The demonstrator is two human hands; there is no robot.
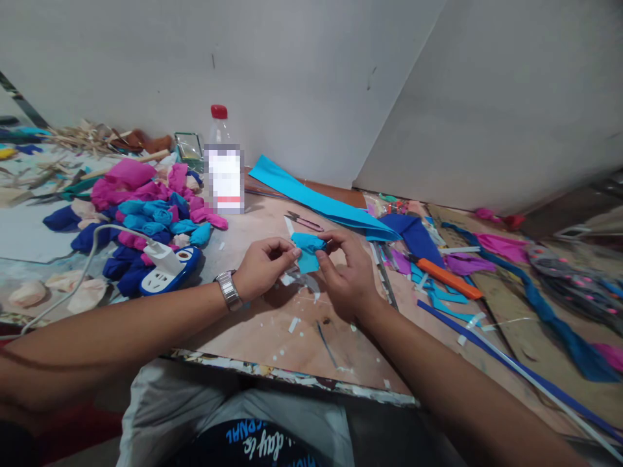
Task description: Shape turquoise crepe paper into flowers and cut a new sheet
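Observation:
Between my two hands is a small piece of light blue crepe paper (307,261), gathered along its upper edge and flat lower down. My left hand (267,263), with a metal watch at the wrist, pinches its left end between thumb and forefinger. At the other end, my right hand (349,269) grips the paper with thumb and fingers. Just behind the piece lie small thread snips (305,222). A long folded strip of bright blue paper (321,202) stretches behind them toward the right.
Left stand a bottle with a red cap (219,113), a pile of pink and blue paper rosettes (156,217) and a power strip (170,275) with a white cable. An orange utility knife (448,277) and paper scraps lie right. The table's front edge (292,379) runs below my forearms.

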